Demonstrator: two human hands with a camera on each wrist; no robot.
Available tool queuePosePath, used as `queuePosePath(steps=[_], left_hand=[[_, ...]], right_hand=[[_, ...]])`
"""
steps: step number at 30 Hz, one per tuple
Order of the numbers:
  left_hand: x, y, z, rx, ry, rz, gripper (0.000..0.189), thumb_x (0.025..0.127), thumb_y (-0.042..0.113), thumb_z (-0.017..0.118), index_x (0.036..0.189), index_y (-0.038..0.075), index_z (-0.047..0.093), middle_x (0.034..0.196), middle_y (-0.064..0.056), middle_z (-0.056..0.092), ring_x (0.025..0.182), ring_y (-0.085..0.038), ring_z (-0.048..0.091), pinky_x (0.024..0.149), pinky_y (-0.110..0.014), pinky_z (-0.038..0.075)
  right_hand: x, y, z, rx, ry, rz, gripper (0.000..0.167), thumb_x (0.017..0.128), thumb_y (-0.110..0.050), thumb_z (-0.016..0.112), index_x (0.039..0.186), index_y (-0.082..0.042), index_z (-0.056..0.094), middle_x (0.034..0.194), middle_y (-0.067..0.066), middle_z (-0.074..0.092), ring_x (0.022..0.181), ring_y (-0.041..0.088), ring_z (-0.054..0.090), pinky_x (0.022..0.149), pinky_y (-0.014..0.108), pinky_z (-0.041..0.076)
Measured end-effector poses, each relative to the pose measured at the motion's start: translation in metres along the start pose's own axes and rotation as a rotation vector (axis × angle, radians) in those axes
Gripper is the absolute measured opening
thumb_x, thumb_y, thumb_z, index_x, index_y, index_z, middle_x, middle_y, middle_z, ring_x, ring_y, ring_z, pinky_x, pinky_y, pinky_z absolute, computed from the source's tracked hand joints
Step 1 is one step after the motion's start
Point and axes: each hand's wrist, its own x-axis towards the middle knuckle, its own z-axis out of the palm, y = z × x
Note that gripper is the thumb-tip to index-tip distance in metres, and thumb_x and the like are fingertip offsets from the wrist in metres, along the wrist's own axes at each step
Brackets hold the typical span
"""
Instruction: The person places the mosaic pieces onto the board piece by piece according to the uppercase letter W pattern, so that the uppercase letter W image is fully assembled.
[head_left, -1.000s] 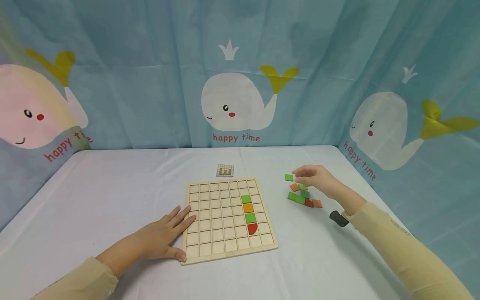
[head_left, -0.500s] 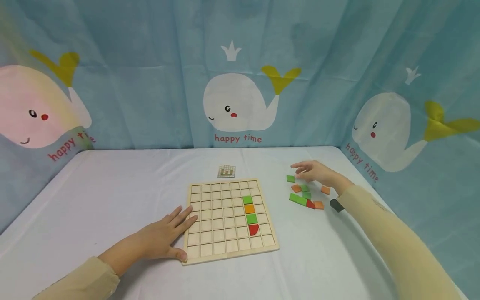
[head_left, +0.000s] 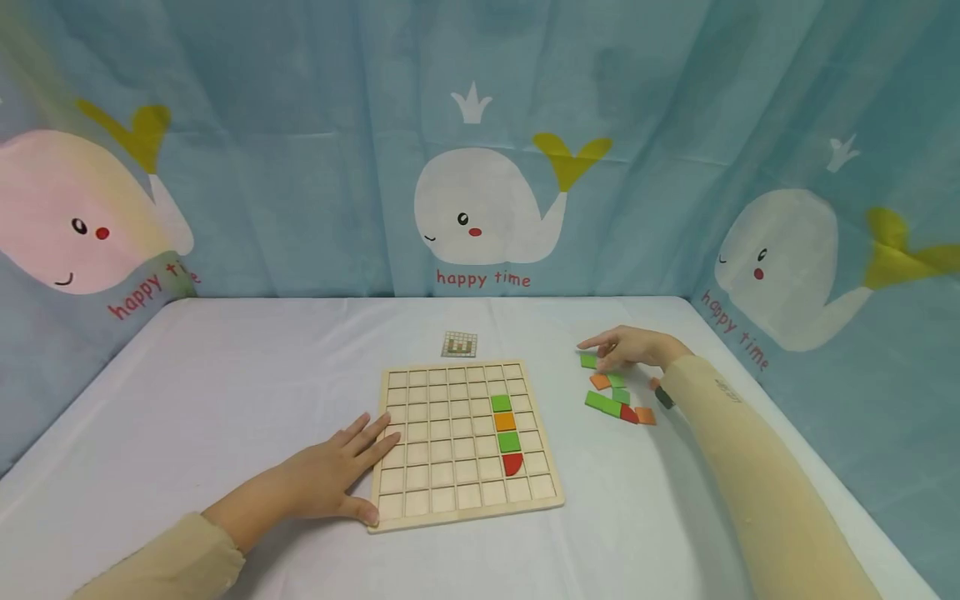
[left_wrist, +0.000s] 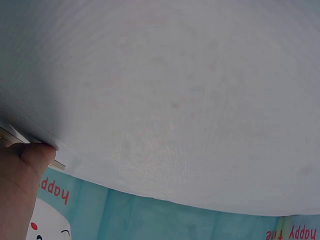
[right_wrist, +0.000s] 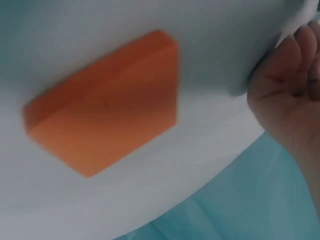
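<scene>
My left hand [head_left: 330, 475] lies with spread fingers on the left edge of a wooden grid board [head_left: 431, 523]; in the left wrist view its thumb [left_wrist: 39, 155] touches the board's rim. In one column of the board sit a green tile [head_left: 501, 403], an orange tile [head_left: 505, 422], another green tile [head_left: 508, 442] and a red quarter-round tile [head_left: 513, 464]. My right hand [head_left: 637, 348] hovers low at a loose green tile [head_left: 588, 361], index finger stretched past it, thumb lower. Whether it touches the tile cannot be told.
Several loose tiles lie below the right hand, among them a green strip [head_left: 602, 404], a red piece [head_left: 628, 413] and an orange tile [head_left: 645, 416]. Another orange tile [right_wrist: 110, 110] is near the right wrist. A small pattern card [head_left: 460, 344] lies behind the board.
My right hand has moved forward over the loose tiles, then lowered at the far green tile, with the index finger stretching out. The left hand keeps its place on the board.
</scene>
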Motion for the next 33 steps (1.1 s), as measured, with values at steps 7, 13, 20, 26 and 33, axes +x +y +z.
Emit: queuePosePath(steps=[7, 13, 20, 26, 33], left_hand=[[-0.001, 0.002, 0.002, 0.003, -0.004, -0.007, 0.106, 0.077, 0.07, 0.058, 0.153, 0.005, 0.025, 0.16, -0.021, 0.009, 0.141, -0.049, 0.014, 0.095, -0.063, 0.039], [-0.003, -0.001, 0.002, 0.007, -0.004, -0.014, 0.106, 0.077, 0.072, 0.056, 0.154, 0.007, 0.024, 0.16, -0.019, 0.008, 0.142, -0.048, 0.013, 0.097, -0.063, 0.038], [-0.003, -0.003, 0.003, 0.011, 0.015, 0.007, 0.105, 0.078, 0.071, 0.057, 0.153, 0.005, 0.025, 0.16, -0.02, 0.009, 0.141, -0.05, 0.014, 0.097, -0.064, 0.037], [-0.002, -0.004, 0.004, 0.007, 0.017, 0.004, 0.105, 0.078, 0.071, 0.057, 0.153, 0.006, 0.025, 0.16, -0.02, 0.009, 0.142, -0.049, 0.013, 0.097, -0.064, 0.037], [0.0, 0.0, 0.002, 0.011, 0.007, 0.008, 0.105, 0.077, 0.07, 0.057, 0.153, 0.006, 0.024, 0.16, -0.021, 0.01, 0.141, -0.05, 0.015, 0.096, -0.064, 0.039]], right_hand=[[0.008, -0.007, 0.006, -0.092, 0.043, 0.062, 0.048, 0.088, -0.013, 0.073, 0.134, -0.012, 0.061, 0.112, 0.014, 0.05, 0.063, 0.016, 0.037, 0.061, 0.028, 0.036], [0.011, -0.009, 0.01, -0.113, 0.08, 0.087, 0.046, 0.087, -0.01, 0.073, 0.131, -0.012, 0.062, 0.113, 0.015, 0.051, 0.095, 0.026, 0.045, 0.075, 0.033, 0.041], [0.012, -0.011, 0.012, -0.097, 0.118, 0.09, 0.042, 0.086, -0.005, 0.074, 0.126, -0.01, 0.063, 0.106, 0.013, 0.051, 0.09, 0.023, 0.044, 0.075, 0.032, 0.04], [0.012, -0.007, 0.011, -0.115, 0.108, 0.046, 0.038, 0.086, -0.005, 0.074, 0.122, -0.006, 0.061, 0.094, 0.008, 0.051, 0.078, 0.018, 0.043, 0.067, 0.027, 0.038], [0.005, -0.001, 0.009, -0.098, 0.101, 0.018, 0.04, 0.086, -0.014, 0.075, 0.122, -0.006, 0.06, 0.095, 0.008, 0.054, 0.086, 0.021, 0.046, 0.074, 0.032, 0.039]])
